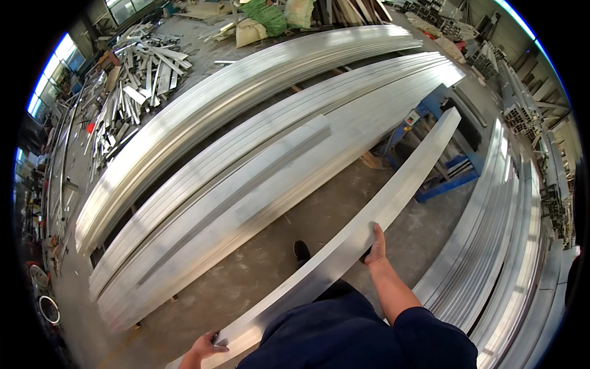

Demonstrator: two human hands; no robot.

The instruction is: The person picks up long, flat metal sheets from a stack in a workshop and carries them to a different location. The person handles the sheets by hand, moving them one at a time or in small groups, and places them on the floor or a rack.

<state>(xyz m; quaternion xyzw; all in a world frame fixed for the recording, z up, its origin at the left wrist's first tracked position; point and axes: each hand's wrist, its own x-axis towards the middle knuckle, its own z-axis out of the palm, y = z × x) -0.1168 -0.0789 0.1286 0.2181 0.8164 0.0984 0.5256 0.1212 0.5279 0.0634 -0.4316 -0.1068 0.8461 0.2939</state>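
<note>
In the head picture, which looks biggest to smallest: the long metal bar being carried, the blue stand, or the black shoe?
1. Long metal bar, held by the left hand and right hand.
2. Blue stand, though it is farther away.
3. Black shoe.

The right hand (375, 245) is gripping the edge of a long metal bar (393, 197) that is stretching away toward a blue stand (452, 175), while the left hand (203, 349) is holding its near end. Stacks of metal bars (246, 160) are lying on the left, more bars (498, 246) on the right.

Long metal bar (393, 197) held over floor (307, 227), stacked profiles (246, 178) left, more profiles (504, 246) right, scrap pile (135, 80) far left.
</note>
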